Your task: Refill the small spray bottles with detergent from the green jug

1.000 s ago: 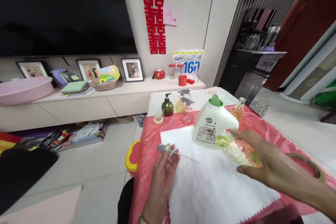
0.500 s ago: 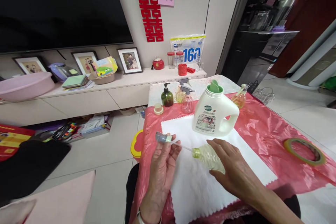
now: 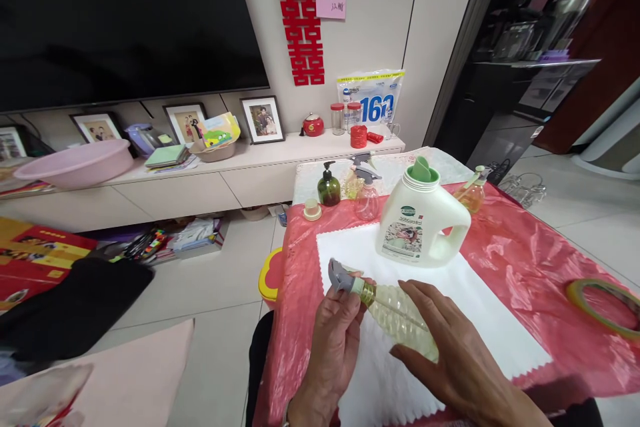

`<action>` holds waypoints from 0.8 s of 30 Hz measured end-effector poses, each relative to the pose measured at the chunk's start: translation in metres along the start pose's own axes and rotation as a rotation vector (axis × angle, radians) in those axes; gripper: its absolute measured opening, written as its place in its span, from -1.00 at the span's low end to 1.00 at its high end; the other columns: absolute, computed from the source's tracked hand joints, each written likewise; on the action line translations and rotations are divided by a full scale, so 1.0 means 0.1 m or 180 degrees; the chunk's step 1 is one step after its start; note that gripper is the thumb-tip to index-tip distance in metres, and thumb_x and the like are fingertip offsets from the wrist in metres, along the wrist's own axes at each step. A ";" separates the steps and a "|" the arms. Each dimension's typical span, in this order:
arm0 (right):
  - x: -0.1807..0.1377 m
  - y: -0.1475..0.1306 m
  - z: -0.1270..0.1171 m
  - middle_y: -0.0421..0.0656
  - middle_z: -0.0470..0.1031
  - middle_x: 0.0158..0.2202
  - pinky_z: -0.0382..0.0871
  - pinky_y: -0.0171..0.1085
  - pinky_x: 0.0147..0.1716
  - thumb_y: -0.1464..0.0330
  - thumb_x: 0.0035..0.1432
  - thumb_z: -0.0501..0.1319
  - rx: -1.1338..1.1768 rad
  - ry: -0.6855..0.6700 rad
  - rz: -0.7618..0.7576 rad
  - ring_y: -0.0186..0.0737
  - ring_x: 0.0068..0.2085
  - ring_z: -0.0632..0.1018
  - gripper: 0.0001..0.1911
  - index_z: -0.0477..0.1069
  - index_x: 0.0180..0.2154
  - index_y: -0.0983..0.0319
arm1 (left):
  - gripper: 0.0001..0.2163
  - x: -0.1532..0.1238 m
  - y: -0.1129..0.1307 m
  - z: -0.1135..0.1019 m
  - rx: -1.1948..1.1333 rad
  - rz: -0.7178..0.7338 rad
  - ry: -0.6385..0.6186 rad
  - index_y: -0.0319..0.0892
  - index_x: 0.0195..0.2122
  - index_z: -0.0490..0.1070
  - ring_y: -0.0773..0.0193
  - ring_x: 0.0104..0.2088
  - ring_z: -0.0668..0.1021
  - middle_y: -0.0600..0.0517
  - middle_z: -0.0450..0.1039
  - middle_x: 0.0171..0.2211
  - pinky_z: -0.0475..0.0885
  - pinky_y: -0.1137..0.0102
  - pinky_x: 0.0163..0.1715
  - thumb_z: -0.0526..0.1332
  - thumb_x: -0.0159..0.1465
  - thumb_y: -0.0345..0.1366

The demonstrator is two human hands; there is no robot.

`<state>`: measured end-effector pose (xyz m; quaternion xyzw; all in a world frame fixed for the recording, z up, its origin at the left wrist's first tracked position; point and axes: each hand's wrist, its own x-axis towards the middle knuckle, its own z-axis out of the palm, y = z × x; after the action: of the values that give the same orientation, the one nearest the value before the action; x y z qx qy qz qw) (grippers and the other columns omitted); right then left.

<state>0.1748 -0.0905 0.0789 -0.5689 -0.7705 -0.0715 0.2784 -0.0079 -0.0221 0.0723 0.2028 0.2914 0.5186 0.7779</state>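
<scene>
My left hand point(image 3: 333, 340) pinches a grey spray head point(image 3: 341, 276) at the neck of a small clear ribbed spray bottle point(image 3: 400, 317). Its dip tube runs inside the bottle. My right hand point(image 3: 453, 357) wraps round the bottle's body, holding it tilted over a white cloth point(image 3: 480, 310). Just behind stands a white detergent jug point(image 3: 420, 223) with a green cap.
A red plastic cover point(image 3: 515, 267) lies over the table. At its far edge stand a dark green pump bottle point(image 3: 329, 188), a small cap point(image 3: 312, 210), clear spray bottles point(image 3: 367, 197) and an amber bottle point(image 3: 473, 193). A tape roll point(image 3: 603, 303) lies right. A TV cabinet stands behind.
My right hand brought the clear bottle down from beside the jug to the cloth. My left hand slid the spray head's tube into it until the head met the neck.
</scene>
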 end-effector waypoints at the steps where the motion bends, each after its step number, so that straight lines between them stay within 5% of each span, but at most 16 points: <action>1: 0.00 -0.01 0.00 0.10 0.31 0.16 0.57 -0.04 -0.11 0.11 0.41 0.06 -0.0011 0.0028 -0.0026 0.02 0.06 0.46 -0.41 0.11 0.30 0.32 | -0.61 -0.01 0.01 0.01 0.0016 0.0004 -0.0021 -0.19 -0.10 0.60 0.08 -0.03 0.64 -0.08 0.66 -0.13 0.44 0.21 0.13 0.54 0.06 -0.21; 9: -0.03 0.00 0.03 0.04 0.29 0.19 0.54 -0.07 -0.06 0.12 0.34 0.18 0.0165 0.0005 0.0014 0.00 0.08 0.44 -0.33 0.10 0.35 0.26 | -0.68 -0.05 0.04 0.02 0.0223 0.0073 -0.0231 -0.15 -0.11 0.62 0.12 -0.03 0.64 -0.07 0.66 -0.12 0.46 0.23 0.11 0.50 0.13 -0.19; 12: -0.03 0.02 0.00 0.00 0.30 0.20 0.51 -0.11 -0.01 0.15 0.26 0.29 0.0838 -0.0162 0.0299 -0.02 0.08 0.47 -0.29 0.15 0.34 0.16 | -0.70 -0.05 0.04 -0.01 0.0289 0.0080 -0.0352 -0.14 -0.09 0.61 0.11 0.01 0.62 -0.07 0.65 -0.09 0.43 0.25 0.12 0.47 0.16 -0.19; 16: -0.02 0.05 -0.03 0.02 0.38 0.14 0.45 -0.15 0.04 0.02 0.16 0.35 0.3294 -0.0935 0.1627 -0.01 0.06 0.50 -0.30 0.36 0.22 0.21 | -0.69 -0.07 0.03 -0.01 0.0043 -0.0034 -0.0628 -0.12 -0.08 0.61 0.01 0.10 0.58 -0.06 0.64 -0.09 0.36 0.14 0.22 0.47 0.16 -0.20; 19: -0.02 0.02 0.02 0.05 0.45 0.02 0.48 -0.20 -0.13 -0.06 0.03 0.41 0.5252 -0.1474 0.2615 -0.04 -0.10 0.56 -0.25 0.43 0.12 0.28 | -0.67 -0.07 0.00 0.01 -0.0272 -0.0141 -0.0827 -0.09 -0.10 0.62 -0.02 0.06 0.61 -0.03 0.65 -0.14 0.31 0.01 0.27 0.51 0.11 -0.18; 24: -0.01 -0.21 0.15 0.03 0.46 0.02 0.51 -0.20 -0.24 -0.16 0.03 0.41 0.5870 -0.1038 0.3902 0.01 -0.06 0.56 -0.20 0.42 0.11 0.25 | -0.68 -0.03 -0.06 0.03 -0.0619 -0.0050 -0.0351 -0.08 -0.17 0.64 0.12 -0.07 0.66 0.00 0.66 -0.20 0.33 0.05 0.28 0.57 0.04 -0.27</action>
<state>0.1500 -0.0916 0.0701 -0.4309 -0.1454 0.7518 0.4775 -0.0025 -0.0277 0.0713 0.1523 0.1979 0.5263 0.8128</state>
